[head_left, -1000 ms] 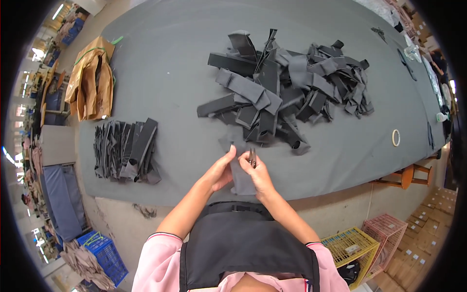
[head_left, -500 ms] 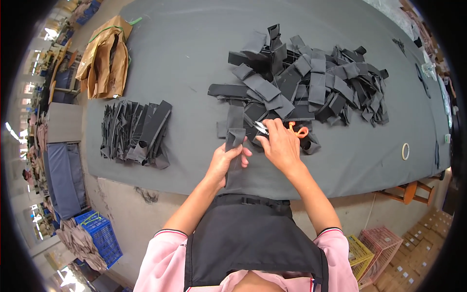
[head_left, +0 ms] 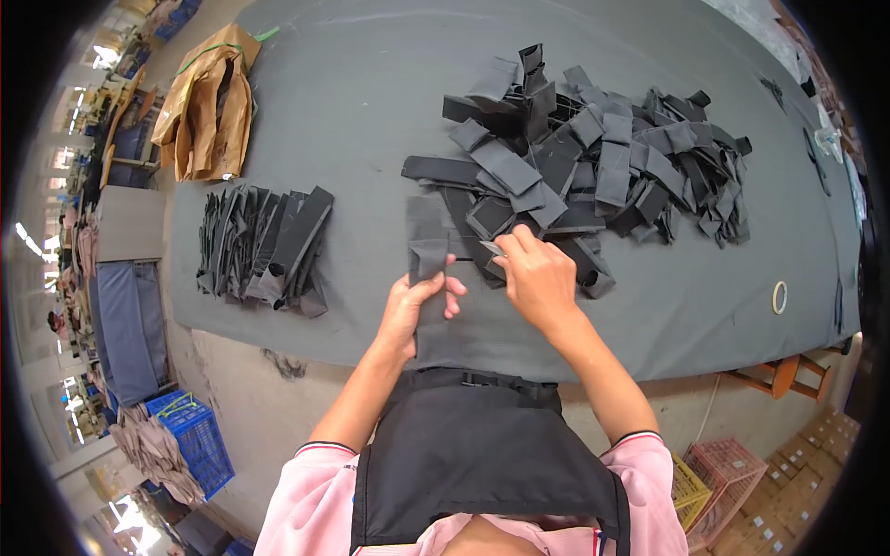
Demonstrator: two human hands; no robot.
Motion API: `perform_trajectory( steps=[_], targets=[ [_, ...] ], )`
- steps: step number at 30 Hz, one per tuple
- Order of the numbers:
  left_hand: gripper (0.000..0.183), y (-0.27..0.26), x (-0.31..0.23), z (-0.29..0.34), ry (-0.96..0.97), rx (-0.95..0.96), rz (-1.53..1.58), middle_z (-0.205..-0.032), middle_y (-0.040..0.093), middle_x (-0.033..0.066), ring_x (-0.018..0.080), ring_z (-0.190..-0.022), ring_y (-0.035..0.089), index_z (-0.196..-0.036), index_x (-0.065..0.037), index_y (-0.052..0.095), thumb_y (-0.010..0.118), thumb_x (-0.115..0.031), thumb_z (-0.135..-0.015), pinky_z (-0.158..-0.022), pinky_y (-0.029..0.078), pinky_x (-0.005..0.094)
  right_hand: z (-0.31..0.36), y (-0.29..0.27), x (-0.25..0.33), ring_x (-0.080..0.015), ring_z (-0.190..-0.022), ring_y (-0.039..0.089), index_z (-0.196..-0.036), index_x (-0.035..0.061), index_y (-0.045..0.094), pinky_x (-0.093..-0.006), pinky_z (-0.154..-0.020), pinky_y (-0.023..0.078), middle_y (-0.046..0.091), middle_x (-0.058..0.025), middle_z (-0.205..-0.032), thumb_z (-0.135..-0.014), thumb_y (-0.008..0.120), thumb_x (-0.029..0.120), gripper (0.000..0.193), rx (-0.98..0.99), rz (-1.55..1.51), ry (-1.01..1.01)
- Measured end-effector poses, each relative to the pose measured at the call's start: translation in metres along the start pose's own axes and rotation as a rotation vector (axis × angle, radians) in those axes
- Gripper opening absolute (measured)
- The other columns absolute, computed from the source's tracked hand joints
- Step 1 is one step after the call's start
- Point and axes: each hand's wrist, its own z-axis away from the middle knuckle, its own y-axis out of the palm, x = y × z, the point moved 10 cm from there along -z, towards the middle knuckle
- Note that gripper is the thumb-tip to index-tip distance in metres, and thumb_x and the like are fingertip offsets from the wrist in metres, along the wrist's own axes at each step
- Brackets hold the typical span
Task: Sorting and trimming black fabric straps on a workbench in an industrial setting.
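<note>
My left hand (head_left: 417,310) grips a dark grey fabric piece (head_left: 426,236) by its lower end and holds it flat against the grey table (head_left: 352,102) near the front edge. My right hand (head_left: 540,276) reaches to the near edge of a big loose pile of dark fabric pieces (head_left: 593,157), and its fingertips pinch a piece (head_left: 491,248) there. What else the right palm may hold is hidden. The two hands are a short way apart.
A neater stack of dark pieces (head_left: 264,246) lies at the left. Crumpled brown material (head_left: 209,102) sits at the far left corner. A tape ring (head_left: 780,296) lies at the right. A blue crate (head_left: 190,435) and pink and yellow baskets (head_left: 723,468) stand on the floor.
The hands, together on one piece a second ago, have parted. The right hand went to the pile's edge; the left keeps the piece. An orange bit seen near the right hand no longer shows.
</note>
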Motion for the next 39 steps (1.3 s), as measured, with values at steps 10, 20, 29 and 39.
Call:
perform_trajectory(
  steps=[10,20,29,39],
  targets=[
    [0.04,-0.046,-0.078,0.031,0.342,-0.254,-0.041,-0.075,0.055,0.0035,0.0095,-0.06,0.05,-0.118,0.003,0.051,0.059,-0.007,-0.08,-0.057,0.041,0.0221,0.002,-0.003,-0.029,-0.0253,-0.074,0.061,-0.093,0.008,0.055,-0.0373,-0.059,0.048,0.054,-0.0068,-0.089,-0.073,0.068,0.011,0.024,-0.01,-0.242,0.24],
    [0.04,0.01,-0.055,-0.063,0.16,-0.042,-0.189,-0.104,0.062,0.0129,0.015,-0.077,0.061,-0.116,0.0,0.047,0.061,-0.012,-0.081,-0.063,0.044,0.025,-0.065,0.039,-0.108,-0.0374,-0.091,0.061,-0.116,0.0042,0.053,-0.0453,-0.076,0.049,0.054,-0.0169,-0.112,-0.07,0.074,0.028,0.056,0.234,-0.064,0.449],
    [0.036,0.049,-0.03,-0.107,-0.014,0.096,0.14,-0.126,0.048,0.0145,0.0268,-0.112,0.054,-0.119,-0.001,0.044,0.055,-0.006,-0.085,-0.081,0.053,0.0376,-0.083,-0.015,-0.114,-0.0119,-0.076,0.059,-0.086,-0.0027,0.064,-0.0268,-0.069,0.047,0.064,-0.006,-0.079,-0.067,0.073,0.007,0.022,0.162,-0.876,0.468],
    [0.03,0.184,-0.223,-0.049,0.641,0.463,0.063,-0.123,0.051,0.0209,0.0309,-0.11,0.055,-0.116,-0.003,0.044,0.054,-0.01,-0.089,-0.088,0.049,0.0417,-0.111,-0.24,-0.073,-0.0076,-0.062,0.052,-0.085,-0.0011,0.066,-0.0216,-0.055,0.041,0.057,-0.0014,-0.072,-0.076,0.068,-0.001,0.01,-0.641,-0.54,0.072]
  ],
)
